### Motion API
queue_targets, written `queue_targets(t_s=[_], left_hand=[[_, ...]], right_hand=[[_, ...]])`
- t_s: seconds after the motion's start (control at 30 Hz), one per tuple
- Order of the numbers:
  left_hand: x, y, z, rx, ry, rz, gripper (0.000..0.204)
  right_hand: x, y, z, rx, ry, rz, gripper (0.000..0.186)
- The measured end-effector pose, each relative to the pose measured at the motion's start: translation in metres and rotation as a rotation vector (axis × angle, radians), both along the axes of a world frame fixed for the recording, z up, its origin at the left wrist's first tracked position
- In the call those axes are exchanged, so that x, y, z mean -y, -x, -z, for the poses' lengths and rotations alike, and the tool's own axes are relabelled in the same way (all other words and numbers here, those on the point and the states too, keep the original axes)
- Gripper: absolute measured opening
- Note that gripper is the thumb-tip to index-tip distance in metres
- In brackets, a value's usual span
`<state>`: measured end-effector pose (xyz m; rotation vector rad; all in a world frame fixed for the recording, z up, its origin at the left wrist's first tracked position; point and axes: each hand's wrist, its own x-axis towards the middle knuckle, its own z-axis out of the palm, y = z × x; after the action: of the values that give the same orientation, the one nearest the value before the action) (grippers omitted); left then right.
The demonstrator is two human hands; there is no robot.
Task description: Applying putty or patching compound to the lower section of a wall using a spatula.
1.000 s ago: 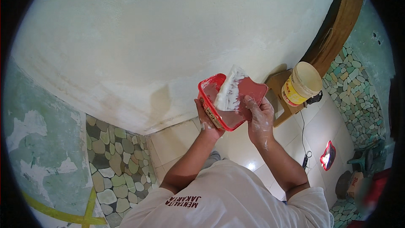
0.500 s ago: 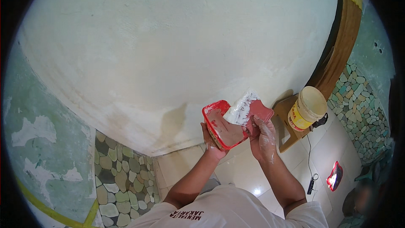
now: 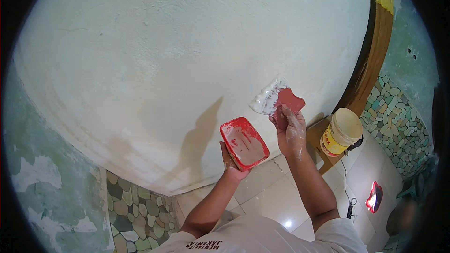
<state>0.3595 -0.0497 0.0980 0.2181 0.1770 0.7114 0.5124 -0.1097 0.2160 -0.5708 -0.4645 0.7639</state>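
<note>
My left hand (image 3: 231, 165) is closed round the side of a red rectangular plastic tub (image 3: 261, 155), tilted so its inside shows. Pinkish-grey residue and smears coat the tub's bottom. Up and to the right, my right hand (image 3: 292, 130) grips a red putty spreader (image 3: 289, 99) between thumb and fingers. Thick white putty (image 3: 269, 97) covers the spreader's broad left edge. The spreader is apart from the tub, in front of the pale wall (image 3: 178, 65); whether it touches the wall I cannot tell. White smears mark my right hand and wrist.
A yellow-and-white bucket (image 3: 342, 131) stands on a small wooden stool (image 3: 313, 133) at the right. A cable with a black connector (image 3: 349, 210) and a red-edged bright object (image 3: 374, 197) lie on the tiled floor (image 3: 262, 206). Pebble-stone cladding (image 3: 136, 211) flanks the wall.
My right hand has lifted the putty-loaded spreader up and away from the tub. The tub has shifted slightly left and down, and its inside is now in fuller view.
</note>
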Motion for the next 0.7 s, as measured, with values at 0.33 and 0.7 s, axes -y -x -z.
queue_targets(t_s=[0.33, 0.7], left_hand=[[-0.063, 0.017, -0.026, 0.052, 0.033, -0.045, 0.059], [-0.092, 0.051, -0.020, 0.226, -0.039, 0.059, 0.063]], right_hand=[[-0.049, 0.045, 0.018, -0.040, 0.058, -0.033, 0.020], [-0.170, 0.097, -0.032, 0.401, -0.063, 0.367, 0.024]])
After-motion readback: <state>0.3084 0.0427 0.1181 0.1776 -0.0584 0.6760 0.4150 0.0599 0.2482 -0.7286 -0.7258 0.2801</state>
